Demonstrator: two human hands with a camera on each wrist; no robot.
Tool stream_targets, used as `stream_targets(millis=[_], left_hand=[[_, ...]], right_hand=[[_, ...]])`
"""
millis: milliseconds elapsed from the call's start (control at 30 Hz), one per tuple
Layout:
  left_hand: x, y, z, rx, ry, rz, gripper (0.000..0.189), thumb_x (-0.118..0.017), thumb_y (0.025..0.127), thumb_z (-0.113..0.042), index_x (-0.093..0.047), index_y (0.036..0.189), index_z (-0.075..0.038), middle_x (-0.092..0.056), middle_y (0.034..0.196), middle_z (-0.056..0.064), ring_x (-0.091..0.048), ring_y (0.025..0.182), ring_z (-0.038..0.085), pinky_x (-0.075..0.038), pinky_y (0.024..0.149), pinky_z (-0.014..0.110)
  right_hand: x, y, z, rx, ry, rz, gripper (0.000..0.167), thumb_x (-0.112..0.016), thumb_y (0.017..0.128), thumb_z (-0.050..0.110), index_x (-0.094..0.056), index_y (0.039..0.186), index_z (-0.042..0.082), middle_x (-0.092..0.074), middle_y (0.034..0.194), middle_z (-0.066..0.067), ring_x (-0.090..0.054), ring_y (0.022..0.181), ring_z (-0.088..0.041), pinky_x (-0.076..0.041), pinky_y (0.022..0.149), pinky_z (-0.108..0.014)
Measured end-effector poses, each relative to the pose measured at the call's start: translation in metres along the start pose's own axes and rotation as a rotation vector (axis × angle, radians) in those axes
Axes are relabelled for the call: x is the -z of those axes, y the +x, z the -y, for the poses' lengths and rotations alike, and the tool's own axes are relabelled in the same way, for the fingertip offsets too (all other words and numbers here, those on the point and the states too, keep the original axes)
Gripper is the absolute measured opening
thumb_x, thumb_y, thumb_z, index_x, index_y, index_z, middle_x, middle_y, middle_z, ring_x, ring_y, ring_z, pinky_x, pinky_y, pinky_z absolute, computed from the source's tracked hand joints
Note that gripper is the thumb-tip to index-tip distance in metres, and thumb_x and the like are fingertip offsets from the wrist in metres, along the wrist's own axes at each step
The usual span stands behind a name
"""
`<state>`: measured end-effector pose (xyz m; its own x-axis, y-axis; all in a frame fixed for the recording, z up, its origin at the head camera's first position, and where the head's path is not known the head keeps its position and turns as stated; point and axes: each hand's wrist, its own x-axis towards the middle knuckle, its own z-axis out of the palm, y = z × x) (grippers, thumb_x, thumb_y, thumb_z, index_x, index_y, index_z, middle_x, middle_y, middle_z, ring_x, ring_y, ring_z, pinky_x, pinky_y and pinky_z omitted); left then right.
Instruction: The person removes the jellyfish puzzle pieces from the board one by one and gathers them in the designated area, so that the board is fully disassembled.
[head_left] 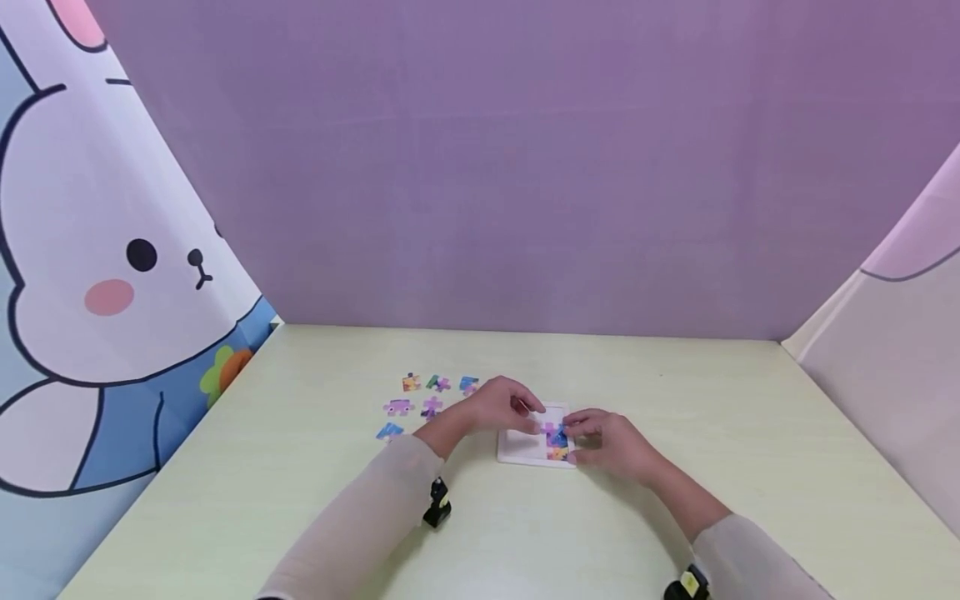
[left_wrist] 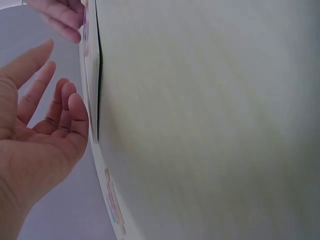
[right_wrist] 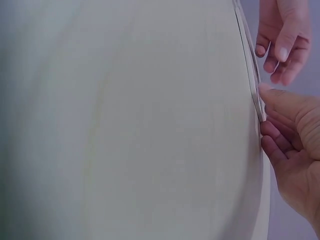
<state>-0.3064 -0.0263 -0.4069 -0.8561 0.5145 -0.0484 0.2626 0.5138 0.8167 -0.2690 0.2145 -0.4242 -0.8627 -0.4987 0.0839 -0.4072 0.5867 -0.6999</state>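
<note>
A white puzzle tray lies on the table, with several joined, colourful jigsaw pieces filling part of its right side. Above the tray's left part is my left hand, fingers loosely bent and nothing between them. The left wrist view shows this hand with its thumb and fingers apart, beside the tray. My right hand holds the tray's right edge, its upper fingers reaching over the joined pieces. In the right wrist view, that hand's thumb and fingertips are right at the tray's corner.
Several loose jigsaw pieces lie left of the tray, among them a purple one and a blue one. My left forearm passes close by them. A purple cloth wall rises behind the pale table; a rabbit-print cloth hangs at left.
</note>
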Motion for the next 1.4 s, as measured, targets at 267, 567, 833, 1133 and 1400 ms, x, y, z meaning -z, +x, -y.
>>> stream_targets(millis=[267,567,833,1133,1400], left_hand=[[-0.008,0.008,-0.004,-0.020,0.128,0.040,0.023,-0.081,0.079,-0.009,-0.075,0.101,-0.008,-0.067,0.089,-0.004,-0.057,0.083,0.008,-0.048,0.077,0.021],[-0.016,0.017,-0.006,-0.009,0.279,0.068,0.030,-0.084,0.077,-0.013,-0.074,0.106,-0.008,-0.063,0.087,-0.008,-0.054,0.082,0.006,-0.046,0.078,0.019],[-0.019,0.017,-0.009,-0.024,0.377,0.089,0.028,-0.085,0.077,-0.019,-0.075,0.102,-0.012,-0.059,0.082,-0.006,-0.050,0.078,0.007,-0.043,0.072,0.019],[-0.018,0.016,-0.009,-0.008,0.320,0.083,0.024,-0.084,0.077,-0.016,-0.074,0.099,-0.011,-0.060,0.082,-0.006,-0.051,0.077,0.007,-0.044,0.072,0.019],[-0.019,0.016,-0.009,-0.019,0.222,0.058,0.019,-0.080,0.078,0.000,-0.071,0.092,-0.008,-0.063,0.077,-0.006,-0.058,0.071,0.006,-0.048,0.070,0.018]], right_hand=[[-0.003,0.002,0.000,0.025,-0.005,-0.065,0.037,-0.083,0.077,0.011,-0.071,0.109,-0.003,-0.065,0.118,-0.014,-0.061,0.109,-0.033,-0.051,0.090,-0.043],[-0.003,0.003,0.000,-0.010,-0.031,-0.071,0.046,-0.085,0.075,0.014,-0.068,0.114,-0.004,-0.064,0.120,-0.015,-0.057,0.114,-0.036,-0.045,0.097,-0.049],[-0.003,0.003,-0.005,-0.025,-0.009,-0.055,0.047,-0.086,0.075,0.015,-0.069,0.114,-0.006,-0.062,0.123,-0.013,-0.053,0.119,-0.037,-0.041,0.101,-0.051],[-0.002,0.004,-0.008,-0.022,0.003,-0.047,0.047,-0.086,0.075,0.016,-0.069,0.114,-0.005,-0.062,0.124,-0.011,-0.052,0.120,-0.036,-0.040,0.102,-0.051],[-0.002,0.004,-0.003,-0.031,-0.001,-0.046,0.047,-0.086,0.074,0.015,-0.069,0.114,-0.006,-0.063,0.123,-0.012,-0.053,0.120,-0.036,-0.040,0.101,-0.051]])
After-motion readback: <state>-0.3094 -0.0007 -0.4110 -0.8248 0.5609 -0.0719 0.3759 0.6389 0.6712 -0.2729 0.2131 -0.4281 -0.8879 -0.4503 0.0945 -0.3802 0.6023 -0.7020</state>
